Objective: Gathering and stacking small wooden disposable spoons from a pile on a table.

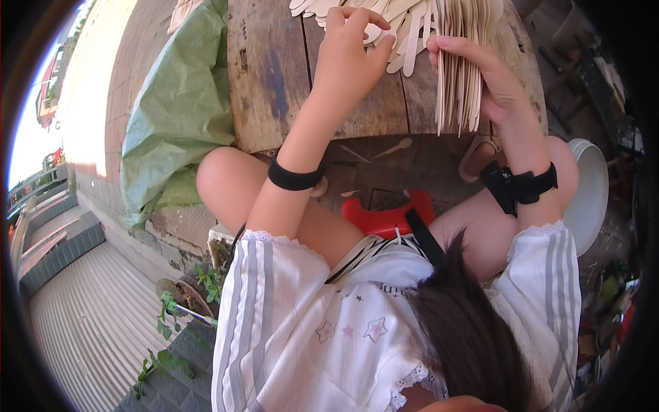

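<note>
My right hand point(498, 82) grips a thick bundle of flat wooden spoons point(458, 82) held on end at the table's right side, thumb across the near face. Left of it, my left hand point(353, 58) hovers over the table with fingers curled. Its thumb and index tips come close, with a small gap between them, and pale wood shows through that gap. Loose wooden spoons point(412, 44) lie in a spread pile beneath and beyond both hands, their far part cut off by the upper edge.
The worn wooden table point(274, 89) stands before my knees. Green sheeting point(175, 103) hangs at its left. A red stool point(391, 213) shows between my legs, and a white bucket point(589, 196) stands by my right knee. A dropped spoon point(396, 147) lies on the floor.
</note>
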Action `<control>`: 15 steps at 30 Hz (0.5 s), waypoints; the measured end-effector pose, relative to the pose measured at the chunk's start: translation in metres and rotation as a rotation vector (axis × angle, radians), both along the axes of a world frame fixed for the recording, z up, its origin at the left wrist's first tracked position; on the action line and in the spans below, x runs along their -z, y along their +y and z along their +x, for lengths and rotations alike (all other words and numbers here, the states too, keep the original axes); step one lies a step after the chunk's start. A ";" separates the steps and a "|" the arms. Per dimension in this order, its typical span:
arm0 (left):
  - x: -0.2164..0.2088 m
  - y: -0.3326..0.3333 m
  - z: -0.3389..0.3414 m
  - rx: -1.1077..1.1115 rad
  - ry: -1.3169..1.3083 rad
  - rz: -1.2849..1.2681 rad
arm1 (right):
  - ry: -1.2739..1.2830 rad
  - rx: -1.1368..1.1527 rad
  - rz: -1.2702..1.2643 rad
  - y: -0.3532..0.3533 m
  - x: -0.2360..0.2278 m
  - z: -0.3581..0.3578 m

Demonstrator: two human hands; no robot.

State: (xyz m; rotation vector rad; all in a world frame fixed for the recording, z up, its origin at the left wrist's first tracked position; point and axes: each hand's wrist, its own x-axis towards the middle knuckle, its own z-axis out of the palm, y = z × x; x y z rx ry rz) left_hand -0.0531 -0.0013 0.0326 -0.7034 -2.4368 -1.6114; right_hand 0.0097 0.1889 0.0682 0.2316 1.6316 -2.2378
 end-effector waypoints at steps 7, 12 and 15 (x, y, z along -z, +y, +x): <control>0.013 0.006 0.018 -0.029 0.328 -0.662 | 0.140 0.382 -0.072 0.033 0.001 -0.011; 0.023 0.009 0.018 -0.043 0.292 -0.585 | 0.194 0.318 -0.176 0.039 -0.004 -0.011; 0.025 0.007 0.015 -0.056 0.283 -0.663 | 0.180 0.406 -0.319 0.042 -0.006 -0.011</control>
